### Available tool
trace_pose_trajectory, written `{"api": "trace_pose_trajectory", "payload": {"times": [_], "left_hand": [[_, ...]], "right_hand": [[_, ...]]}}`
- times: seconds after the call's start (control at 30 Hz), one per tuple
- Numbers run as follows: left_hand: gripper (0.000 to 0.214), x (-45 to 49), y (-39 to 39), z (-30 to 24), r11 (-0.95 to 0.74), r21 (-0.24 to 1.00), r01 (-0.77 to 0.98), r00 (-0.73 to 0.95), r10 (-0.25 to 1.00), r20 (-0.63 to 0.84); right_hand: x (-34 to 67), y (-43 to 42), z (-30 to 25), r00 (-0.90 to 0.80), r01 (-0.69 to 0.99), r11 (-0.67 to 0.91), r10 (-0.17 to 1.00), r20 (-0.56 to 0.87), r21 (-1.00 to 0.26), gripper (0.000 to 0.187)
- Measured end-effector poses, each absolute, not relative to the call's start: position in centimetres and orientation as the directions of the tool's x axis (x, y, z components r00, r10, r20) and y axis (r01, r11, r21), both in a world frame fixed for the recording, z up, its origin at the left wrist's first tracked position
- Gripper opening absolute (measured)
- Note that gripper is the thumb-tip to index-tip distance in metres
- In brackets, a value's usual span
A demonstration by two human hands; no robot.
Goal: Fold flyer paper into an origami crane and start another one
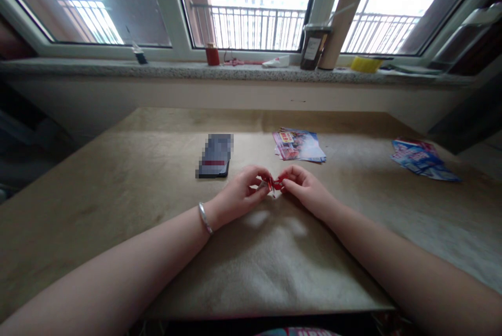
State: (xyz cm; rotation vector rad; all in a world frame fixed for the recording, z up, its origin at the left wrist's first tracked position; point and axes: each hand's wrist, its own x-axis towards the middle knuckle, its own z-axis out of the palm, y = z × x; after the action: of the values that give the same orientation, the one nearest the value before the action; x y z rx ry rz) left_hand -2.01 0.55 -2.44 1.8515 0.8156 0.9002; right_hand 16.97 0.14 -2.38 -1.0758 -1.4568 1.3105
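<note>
My left hand [243, 190] and my right hand [305, 189] meet over the middle of the table. Between them is a small folded piece of red and white paper [277, 185]. The fingers of my left hand pinch its left side, while thumb and forefinger of my right hand grip its right side. Its exact shape is too small to make out. Just behind my hands lies a stack of colourful printed leaflets [301, 145]. To the left of it, a dark phone [215, 155] rests flat, its screen pixelated.
Another pile of blue and red leaflets [423, 160] lies fanned out at the right. The tan-covered table [98, 200] reaches toward a stone windowsill [172, 70]. On the sill stand a red bottle [212, 54], a dark container [312, 48], a tall cardboard tube [343, 24] and a yellow roll [366, 64].
</note>
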Motion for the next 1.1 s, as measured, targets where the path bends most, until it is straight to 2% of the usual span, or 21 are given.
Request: {"api": "trace_pose_trajectory", "payload": {"times": [0.1,0.17,0.5,0.7,0.97,1.1], "left_hand": [[0.018,-2.04,0.54,-2.42,-0.382,0.91,0.164,0.518,0.818,0.25],[0.019,-2.09,0.54,-2.43,-0.378,0.911,0.166,0.518,0.819,0.246],[0.009,-2.14,0.32,-2.11,-0.475,0.84,0.262,0.525,0.8,0.289],[0.007,-2.12,0.44,-2.28,-0.478,0.835,0.273,0.519,0.804,0.29],[0.011,-2.12,0.59,-2.29,-0.433,0.875,0.218,0.482,0.827,0.289],[0.022,-2.09,0.78,-2.4,-0.325,0.932,0.16,0.456,0.862,0.222]], "right_hand": [[16.83,-0.18,-2.51,-0.275,0.157,0.191,0.951,0.143,-0.969,0.015],[16.76,-0.35,-2.55,-0.289,0.207,0.215,0.946,0.15,-0.954,0.016],[17.27,0.04,-2.19,-0.286,0.249,0.127,0.957,0.052,-0.96,0.021],[17.36,-0.01,-1.71,-0.25,0.119,-0.009,0.968,-0.039,-0.993,0.025],[16.83,0.02,-2.22,-0.247,0.208,0.058,0.969,0.005,-0.976,0.025],[16.98,0.04,-2.24,-0.244,0.247,0.045,0.97,-0.017,-0.968,0.024]]}}
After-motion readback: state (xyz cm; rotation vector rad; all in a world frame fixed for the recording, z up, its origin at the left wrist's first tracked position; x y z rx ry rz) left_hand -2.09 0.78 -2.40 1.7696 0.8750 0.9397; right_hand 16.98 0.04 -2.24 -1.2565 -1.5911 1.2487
